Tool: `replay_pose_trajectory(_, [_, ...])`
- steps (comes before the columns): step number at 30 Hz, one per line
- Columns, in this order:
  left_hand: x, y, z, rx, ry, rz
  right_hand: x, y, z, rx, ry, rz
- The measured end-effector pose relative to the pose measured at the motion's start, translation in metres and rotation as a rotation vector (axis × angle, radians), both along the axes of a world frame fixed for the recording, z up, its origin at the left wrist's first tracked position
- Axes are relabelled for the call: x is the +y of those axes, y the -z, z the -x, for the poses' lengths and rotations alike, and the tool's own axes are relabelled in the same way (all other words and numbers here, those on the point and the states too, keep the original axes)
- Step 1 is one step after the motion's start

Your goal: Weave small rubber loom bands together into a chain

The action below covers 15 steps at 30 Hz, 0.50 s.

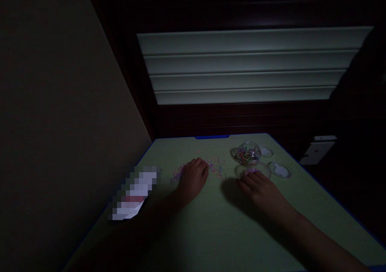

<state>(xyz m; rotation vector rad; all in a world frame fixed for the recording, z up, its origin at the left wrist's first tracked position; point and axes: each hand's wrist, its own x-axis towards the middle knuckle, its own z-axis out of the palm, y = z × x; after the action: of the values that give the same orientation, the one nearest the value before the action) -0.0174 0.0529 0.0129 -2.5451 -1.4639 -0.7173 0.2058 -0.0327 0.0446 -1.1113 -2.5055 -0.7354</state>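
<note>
The clear jar of mixed-colour elastic bands (251, 143) stands toward the far right of the green, blue-edged tabletop (223, 231). Left of that jar, the loose pastel elastic bands (216, 166) lie scattered in a thin patch. The left hand (193, 176) is over this patch, fingers curled close together with bands showing on both sides; whether its grip is clamped on any band, I cannot tell.

Just nearer the person than the jar is a clear round tub (266, 168) with some pinkish bands inside. The right hand (256, 185) reaches its near rim, fingers bent downward; their tips are hidden, so I cannot tell whether that grip is apart or together.

Right of the jar lie two clear lids with white labels, the far lid (265, 151) just beside it and the near lid (281, 170) closer to the person. Well left of the jar rests a pixelated flat object (135, 193).
</note>
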Motion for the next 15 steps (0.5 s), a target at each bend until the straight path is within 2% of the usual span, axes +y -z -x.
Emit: replay_pose_trajectory(15, [0.0008, 0.0025, 0.0008, -0.019, 0.038, -0.003, -0.0030, -0.0034, 0.0013, -0.005, 0.025, 0.034])
